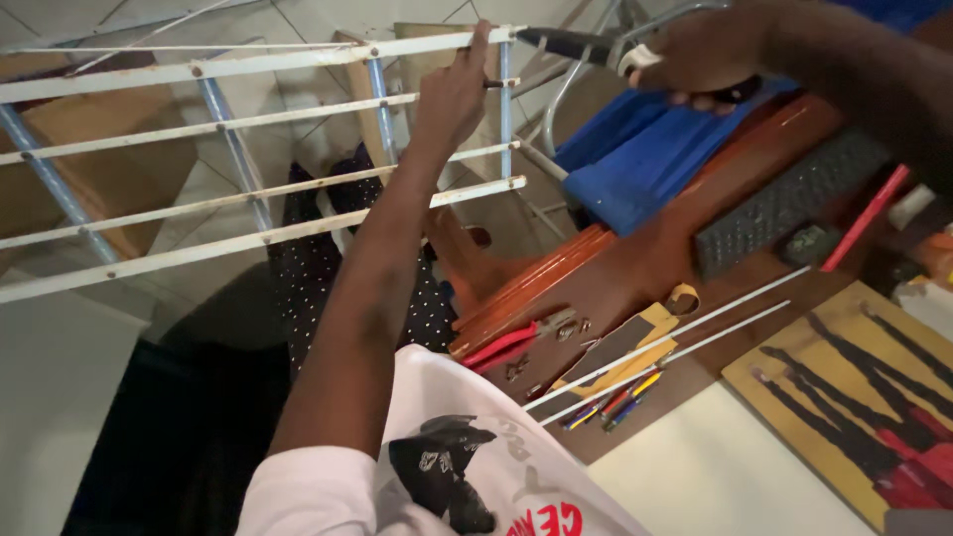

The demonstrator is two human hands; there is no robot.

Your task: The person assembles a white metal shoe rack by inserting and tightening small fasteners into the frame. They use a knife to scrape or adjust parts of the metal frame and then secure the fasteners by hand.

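Observation:
A white metal drying rack (248, 179) with blue uprights and several thin rails lies tilted across the upper left. My left hand (452, 94) grips its top rail near the rack's right end. My right hand (705, 55) holds a black-handled screwdriver (571, 45), whose dark shaft points left toward the rail end beside my left fingers. The tool's tip is hidden behind the rail and my fingers.
A brown wooden table (695, 248) carries red-handled pliers (506, 345), small screws (571, 328), two loose white rods (675, 337), coloured pens (615, 402), a black keyboard (784, 203) and folded blue cloth (645, 159). A patterned board (854, 397) lies at right. Cardboard boxes (109, 179) sit under the rack.

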